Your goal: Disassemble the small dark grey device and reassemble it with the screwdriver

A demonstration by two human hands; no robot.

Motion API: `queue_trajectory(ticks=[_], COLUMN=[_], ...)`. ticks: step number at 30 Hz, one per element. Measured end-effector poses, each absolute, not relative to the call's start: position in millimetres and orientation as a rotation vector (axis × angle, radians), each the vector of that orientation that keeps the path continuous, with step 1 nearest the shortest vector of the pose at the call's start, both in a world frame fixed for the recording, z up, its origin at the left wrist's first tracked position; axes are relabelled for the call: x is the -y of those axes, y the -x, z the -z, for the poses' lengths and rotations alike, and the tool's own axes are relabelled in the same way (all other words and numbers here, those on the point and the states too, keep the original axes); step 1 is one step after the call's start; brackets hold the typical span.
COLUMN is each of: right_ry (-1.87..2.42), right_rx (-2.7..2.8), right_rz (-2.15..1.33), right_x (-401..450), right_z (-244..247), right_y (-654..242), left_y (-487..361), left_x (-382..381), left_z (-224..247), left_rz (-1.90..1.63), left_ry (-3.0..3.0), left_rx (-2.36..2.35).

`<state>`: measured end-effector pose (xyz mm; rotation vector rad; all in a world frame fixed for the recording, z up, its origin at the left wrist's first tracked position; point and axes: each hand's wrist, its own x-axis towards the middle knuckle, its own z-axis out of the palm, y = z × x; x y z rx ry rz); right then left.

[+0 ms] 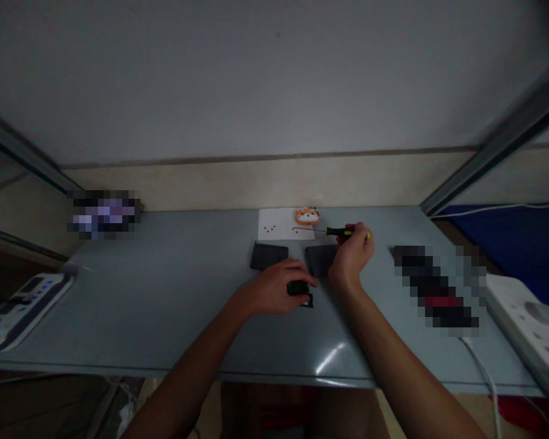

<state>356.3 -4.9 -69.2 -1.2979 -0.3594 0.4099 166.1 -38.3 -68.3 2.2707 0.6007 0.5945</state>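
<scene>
My right hand (354,253) is closed around the black and yellow handle of a screwdriver (341,231). Its thin shaft points left, with the tip over a white sheet of paper (281,216) near some tiny dark screws (269,228). My left hand (279,286) grips a small green circuit board (298,288) with a dark frame edge showing below it. One dark grey casing piece (269,256) lies just beyond my left hand. Another dark grey casing piece (320,260) lies beside my right wrist, partly covered by it.
An orange and white animal-faced case (307,216) sits at the paper's right side. A power strip (27,311) lies at the table's left edge. On the right are a blurred-out dark object (434,289) with a white cable (482,366) and a white box-like device (526,323).
</scene>
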Motion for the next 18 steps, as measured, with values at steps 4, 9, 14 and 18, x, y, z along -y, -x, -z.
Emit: queue_trajectory(ticks=[4, 9, 14, 18], right_ry=[1.309, 1.291, 1.169, 1.182], right_rx=[0.371, 0.329, 0.320, 0.314], right_rz=[-0.389, -0.387, -0.555, -0.557], right_x=[5, 5, 3, 5], right_z=[69, 71, 68, 64], right_y=[-355, -353, -350, -350], left_y=[-164, -138, -109, -108], left_x=[37, 10, -14, -16], left_z=[67, 69, 75, 81], left_rz=[-0.805, -1.186, -0.864, -0.679], left_ry=[-2.268, -2.383, -2.162, -2.092], left_rx=[-0.607, -1.154, -1.635, -1.603])
